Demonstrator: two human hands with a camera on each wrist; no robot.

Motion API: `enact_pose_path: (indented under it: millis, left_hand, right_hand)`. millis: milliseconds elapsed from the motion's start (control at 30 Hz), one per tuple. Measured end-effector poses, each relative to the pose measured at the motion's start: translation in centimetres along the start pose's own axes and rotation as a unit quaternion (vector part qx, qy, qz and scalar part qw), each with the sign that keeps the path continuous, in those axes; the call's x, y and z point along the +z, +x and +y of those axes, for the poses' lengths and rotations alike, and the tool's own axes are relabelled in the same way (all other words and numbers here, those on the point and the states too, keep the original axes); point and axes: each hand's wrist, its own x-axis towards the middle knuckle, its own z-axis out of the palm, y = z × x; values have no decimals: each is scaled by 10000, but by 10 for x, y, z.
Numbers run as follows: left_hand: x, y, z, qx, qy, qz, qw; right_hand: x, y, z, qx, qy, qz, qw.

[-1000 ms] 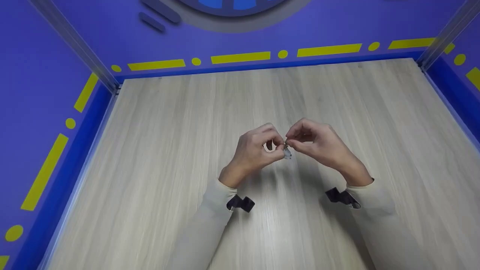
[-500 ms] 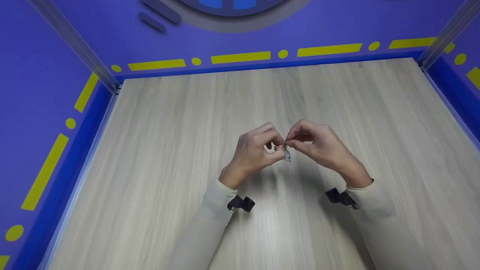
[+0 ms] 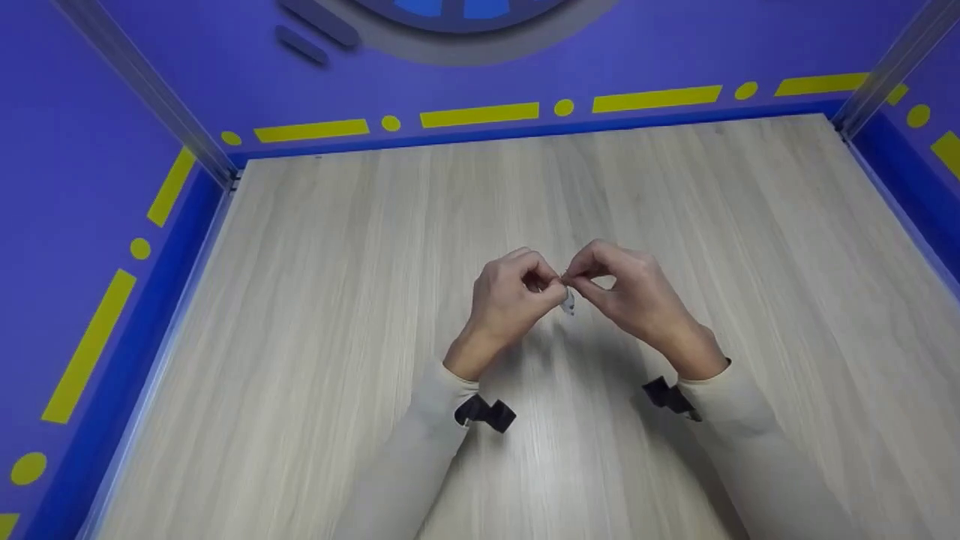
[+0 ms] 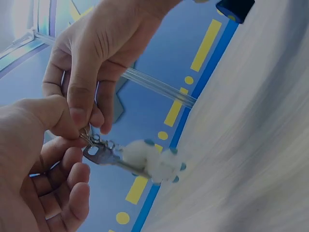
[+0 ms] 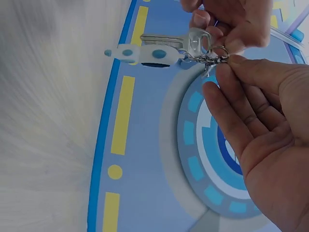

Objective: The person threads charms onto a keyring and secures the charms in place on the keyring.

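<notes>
Close together above the table, both hands pinch a small key ring (image 5: 220, 50) between thumb and fingertips. My left hand (image 3: 510, 296) grips from the left, my right hand (image 3: 630, 292) from the right. A silver metal key (image 5: 161, 40) dangles from the ring in the right wrist view. Beside it, on a short chain (image 5: 193, 58), hangs a white charm (image 4: 157, 162) with blue-green spots. The fingertips partly cover the ring. In the head view only a small pale piece of the charm (image 3: 568, 304) shows below the fingers.
A light wood-grain table (image 3: 337, 300) lies under the hands. Blue-purple panels (image 3: 480, 82) with yellow markings stand behind it and at both sides, joined by metal corner posts (image 3: 150, 90). Black wrist cameras (image 3: 486, 412) sit on both sleeves.
Both hands have shifted slightly left, the right one more, and its wrist has turned a little. The left fingers have drawn closer together. The charm below them has moved slightly left and up.
</notes>
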Motion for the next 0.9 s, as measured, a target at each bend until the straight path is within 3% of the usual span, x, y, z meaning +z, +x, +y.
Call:
enact_pose_path:
  millis: [400, 533, 667, 733, 900]
  left_hand:
    - [5, 0, 4, -206, -453, 497, 9975]
    - [5, -1, 4, -541, -1038, 369, 9924]
    - [2, 0, 2, -741, -1594, 177, 9843]
    - [1, 1, 1, -523, -1626, 161, 9852]
    - [-3, 3, -2, 445, -1362, 83, 9896]
  right_hand:
    - [7, 0, 1, -199, 24, 451, 9988]
    - [6, 0, 2, -248, -159, 454, 9985]
    - [1, 1, 1, 153, 78, 412, 9990]
    - [-3, 1, 0, 468, 336, 368, 9977]
    - [-12, 1, -2, 1031, 925, 269, 9900]
